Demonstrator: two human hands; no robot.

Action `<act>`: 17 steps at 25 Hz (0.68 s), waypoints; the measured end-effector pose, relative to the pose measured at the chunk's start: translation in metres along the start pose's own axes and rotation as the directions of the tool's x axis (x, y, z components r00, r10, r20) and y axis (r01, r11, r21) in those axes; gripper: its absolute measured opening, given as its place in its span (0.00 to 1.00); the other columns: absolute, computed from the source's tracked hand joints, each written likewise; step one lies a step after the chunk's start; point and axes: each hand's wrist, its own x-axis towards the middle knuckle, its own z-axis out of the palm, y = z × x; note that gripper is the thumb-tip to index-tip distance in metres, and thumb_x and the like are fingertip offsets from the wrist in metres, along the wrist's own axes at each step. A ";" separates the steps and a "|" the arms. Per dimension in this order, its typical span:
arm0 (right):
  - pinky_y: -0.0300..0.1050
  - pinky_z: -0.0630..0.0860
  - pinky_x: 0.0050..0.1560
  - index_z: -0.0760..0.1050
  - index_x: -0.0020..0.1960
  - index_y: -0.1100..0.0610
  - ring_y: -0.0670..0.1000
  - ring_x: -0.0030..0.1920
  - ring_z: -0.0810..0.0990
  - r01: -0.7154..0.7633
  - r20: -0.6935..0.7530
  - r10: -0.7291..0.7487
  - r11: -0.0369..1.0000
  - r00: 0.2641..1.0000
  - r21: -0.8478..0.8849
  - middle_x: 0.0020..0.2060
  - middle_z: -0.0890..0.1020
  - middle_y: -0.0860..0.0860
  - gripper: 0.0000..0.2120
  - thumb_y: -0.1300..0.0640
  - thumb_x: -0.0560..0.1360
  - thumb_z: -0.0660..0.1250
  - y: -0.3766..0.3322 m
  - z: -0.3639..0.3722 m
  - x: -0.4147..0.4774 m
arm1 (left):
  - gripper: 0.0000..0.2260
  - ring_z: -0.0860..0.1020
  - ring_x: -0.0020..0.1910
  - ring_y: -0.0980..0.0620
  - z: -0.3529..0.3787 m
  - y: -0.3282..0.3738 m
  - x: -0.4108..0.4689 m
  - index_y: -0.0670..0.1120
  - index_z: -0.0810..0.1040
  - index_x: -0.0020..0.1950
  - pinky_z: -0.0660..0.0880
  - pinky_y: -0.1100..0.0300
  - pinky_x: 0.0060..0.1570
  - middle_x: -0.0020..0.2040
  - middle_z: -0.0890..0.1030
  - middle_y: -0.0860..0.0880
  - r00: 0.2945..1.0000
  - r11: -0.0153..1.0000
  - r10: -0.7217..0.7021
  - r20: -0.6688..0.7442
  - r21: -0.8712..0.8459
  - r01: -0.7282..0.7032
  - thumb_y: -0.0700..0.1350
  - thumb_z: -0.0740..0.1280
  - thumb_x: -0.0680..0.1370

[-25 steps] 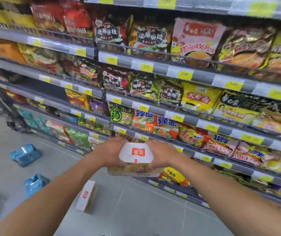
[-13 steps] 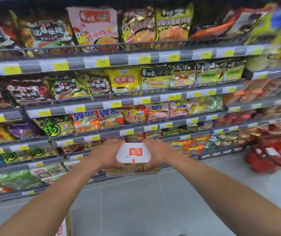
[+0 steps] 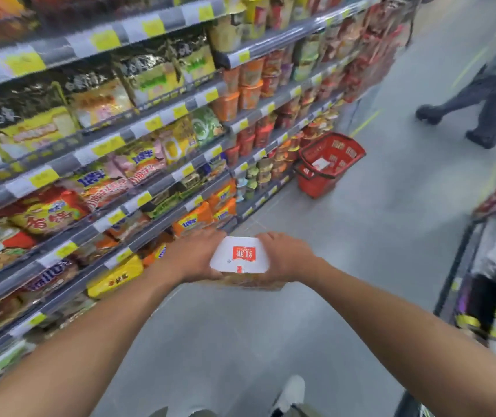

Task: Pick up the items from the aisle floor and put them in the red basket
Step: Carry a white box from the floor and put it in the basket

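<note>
The person is holding a white flat-topped pack with a red square label (image 3: 239, 258) out in front of the body, close to the middle of the view. The left hand (image 3: 194, 256) is gripping it from 9 o'clock and the right hand (image 3: 289, 256) from 3 o'clock, fingers curling round its sides and over its far edge, so the pack is sitting clamped between both palms, off the floor. Its top face is showing plain white with cut-off corners; the red label is carrying white characters, and a tiny red mark is sitting near the closest edge. Below the white top a tan and orange printed side is showing, too blurred to read.

The red plastic mesh basket (image 3: 341, 152) is standing on the grey aisle floor (image 3: 376, 236) at 1 o'clock from the pack, well apart from it, just beside the bottom of the grey shelving stocked with noodle packets and cups (image 3: 138, 145). Something white is lying inside the basket. At 2 o'clock a second person in dark trousers (image 3: 487, 97) is walking.
</note>
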 end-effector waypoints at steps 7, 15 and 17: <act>0.54 0.77 0.59 0.62 0.75 0.47 0.54 0.67 0.74 -0.247 -0.049 0.253 0.964 0.966 0.095 0.69 0.74 0.47 0.45 0.29 0.66 0.73 0.177 0.014 -0.094 | 0.37 0.72 0.66 0.46 0.014 0.170 0.123 0.52 0.67 0.70 0.75 0.47 0.58 0.66 0.73 0.49 0.960 0.959 0.270 0.069 0.066 -0.275 0.63 0.74 0.67; 0.57 0.77 0.58 0.61 0.74 0.47 0.54 0.67 0.73 -0.462 -0.067 0.483 0.864 0.873 0.198 0.68 0.74 0.48 0.46 0.26 0.65 0.72 0.312 0.027 -0.174 | 0.34 0.73 0.65 0.46 0.014 0.326 0.213 0.52 0.67 0.69 0.78 0.45 0.55 0.65 0.74 0.50 0.872 0.864 0.479 0.104 0.120 -0.489 0.61 0.75 0.67; 0.57 0.78 0.56 0.62 0.73 0.47 0.54 0.65 0.74 -0.497 -0.064 0.521 0.839 0.851 0.223 0.66 0.74 0.48 0.45 0.27 0.65 0.72 0.337 0.030 -0.183 | 0.37 0.72 0.66 0.46 0.016 0.350 0.235 0.53 0.66 0.70 0.77 0.45 0.56 0.65 0.73 0.50 0.849 0.842 0.511 0.137 0.122 -0.526 0.65 0.72 0.66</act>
